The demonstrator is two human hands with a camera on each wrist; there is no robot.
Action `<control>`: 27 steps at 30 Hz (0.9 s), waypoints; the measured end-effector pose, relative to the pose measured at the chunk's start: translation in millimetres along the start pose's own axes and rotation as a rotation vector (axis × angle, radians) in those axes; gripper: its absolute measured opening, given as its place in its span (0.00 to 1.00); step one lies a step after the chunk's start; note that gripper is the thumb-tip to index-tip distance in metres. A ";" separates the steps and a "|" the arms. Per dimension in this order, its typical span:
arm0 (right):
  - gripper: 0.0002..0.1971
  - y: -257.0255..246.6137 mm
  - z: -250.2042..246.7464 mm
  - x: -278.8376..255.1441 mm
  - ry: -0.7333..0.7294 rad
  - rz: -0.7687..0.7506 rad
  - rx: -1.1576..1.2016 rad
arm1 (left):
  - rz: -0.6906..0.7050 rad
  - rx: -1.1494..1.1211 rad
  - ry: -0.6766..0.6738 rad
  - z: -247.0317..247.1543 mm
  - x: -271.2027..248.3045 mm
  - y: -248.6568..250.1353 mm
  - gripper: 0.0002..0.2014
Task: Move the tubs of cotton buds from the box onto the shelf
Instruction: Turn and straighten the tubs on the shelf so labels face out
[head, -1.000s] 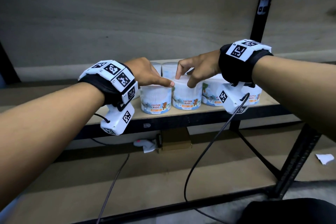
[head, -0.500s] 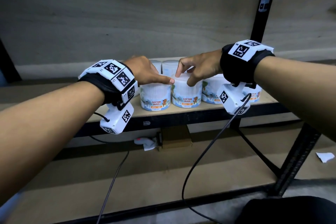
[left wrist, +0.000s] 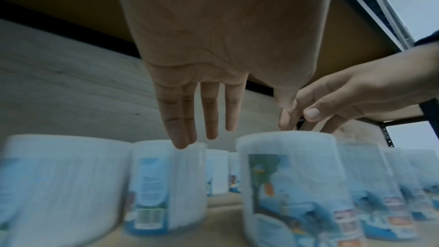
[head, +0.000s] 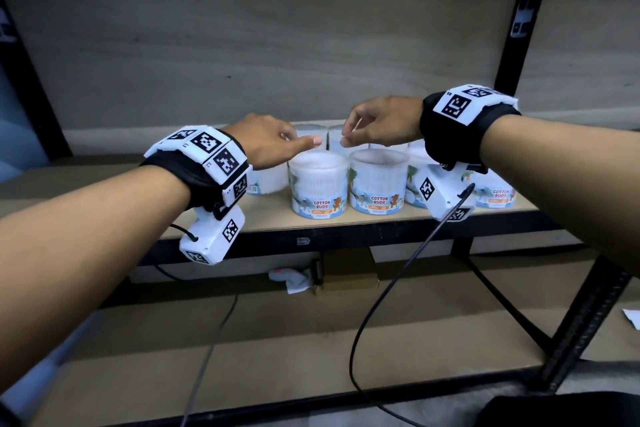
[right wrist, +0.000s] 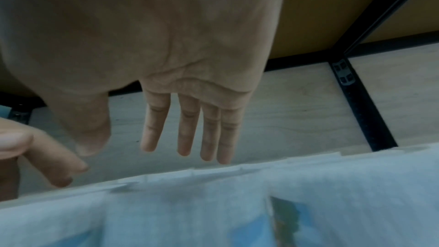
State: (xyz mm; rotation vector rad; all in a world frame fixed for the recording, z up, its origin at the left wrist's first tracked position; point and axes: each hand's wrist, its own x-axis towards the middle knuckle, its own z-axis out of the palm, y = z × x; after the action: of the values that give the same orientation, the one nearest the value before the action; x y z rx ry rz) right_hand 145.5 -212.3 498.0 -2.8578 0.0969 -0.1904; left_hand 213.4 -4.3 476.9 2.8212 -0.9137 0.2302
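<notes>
Standing on shelf [head: 398, 218]: white tubs [head: 318, 185], blue "COTTON BUDS" labels | both hands' fingers [left wrist: 209, 119] loose, empty

Both forearms reaching forward side by side, palms down, each wrist wrapped in a black band with white marker blocks. Left hand [head: 268, 139] level, fingers [left wrist: 209, 115] straight and close together, thumb stretched toward the right. Right hand [head: 381, 121] a little higher, fingers [right wrist: 187, 131] hanging straight down, thumb apart. Thumb tips near each other, not touching. Nothing held in either.
</notes>
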 end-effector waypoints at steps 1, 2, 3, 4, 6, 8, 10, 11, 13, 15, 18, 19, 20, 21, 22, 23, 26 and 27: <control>0.19 -5.8 2.3 3.2 0.002 0.000 0.009 | 0.002 0.016 0.011 -1.3 -0.7 -8.7 0.34; 0.20 -13.7 4.4 6.5 0.003 -0.002 -0.001 | 0.004 0.023 0.017 -3.4 -2.0 -18.1 0.32; 0.20 -20.9 7.3 10.1 0.005 -0.002 -0.010 | 0.005 0.029 0.017 -4.7 -2.3 -26.9 0.30; 0.21 -29.0 9.9 13.4 0.005 -0.004 -0.018 | 0.008 0.029 0.009 -6.5 -3.2 -35.4 0.28; 0.23 -45.0 15.7 21.9 0.003 -0.017 -0.025 | 0.014 0.035 -0.011 -10.7 -5.2 -51.6 0.28; 0.26 -60.8 18.5 31.6 0.001 -0.040 -0.046 | 0.022 0.047 -0.010 -13.9 -4.1 -67.8 0.29; 0.28 -76.2 19.5 41.6 -0.002 -0.066 -0.088 | 0.023 0.066 -0.007 -15.1 -1.4 -83.8 0.30; 0.29 -81.9 20.1 46.3 -0.007 -0.072 -0.104 | 0.016 0.074 -0.014 -14.4 0.0 -90.9 0.31; 0.29 -94.4 20.7 55.7 -0.022 -0.086 -0.128 | -0.012 0.084 -0.034 -13.4 3.7 -105.6 0.33; 0.29 -106.4 22.5 65.0 -0.044 -0.094 -0.152 | -0.047 0.068 -0.042 -11.9 8.1 -119.6 0.35; 0.29 -122.0 27.1 78.4 -0.079 -0.116 -0.182 | -0.086 0.052 -0.036 -9.9 16.1 -133.0 0.36; 0.29 -126.2 28.0 82.1 -0.091 -0.122 -0.196 | -0.092 0.054 -0.044 -9.3 19.6 -134.9 0.36; 0.29 -131.9 29.6 86.0 -0.106 -0.131 -0.211 | -0.097 0.053 -0.057 -9.2 22.0 -137.6 0.35; 0.29 -135.1 30.7 89.9 -0.124 -0.133 -0.233 | -0.098 0.053 -0.072 -8.4 24.9 -138.0 0.35; 0.29 -139.6 31.5 93.3 -0.145 -0.133 -0.260 | -0.100 0.055 -0.079 -7.8 27.3 -139.3 0.33; 0.30 -143.0 32.0 96.1 -0.169 -0.126 -0.290 | -0.099 0.057 -0.079 -6.3 29.8 -139.3 0.32; 0.31 -151.2 32.1 100.3 -0.236 -0.096 -0.333 | -0.069 0.063 -0.053 -3.8 36.5 -138.2 0.26; 0.31 -150.8 31.9 102.5 -0.255 -0.079 -0.323 | -0.061 0.064 -0.045 -3.7 39.0 -137.4 0.24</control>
State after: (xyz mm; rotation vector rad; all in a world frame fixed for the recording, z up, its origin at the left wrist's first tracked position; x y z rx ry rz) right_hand 258.6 -67.7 521.6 -3.1801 -0.0414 0.1929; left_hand 325.6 84.2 473.0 2.9188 -0.8425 0.1917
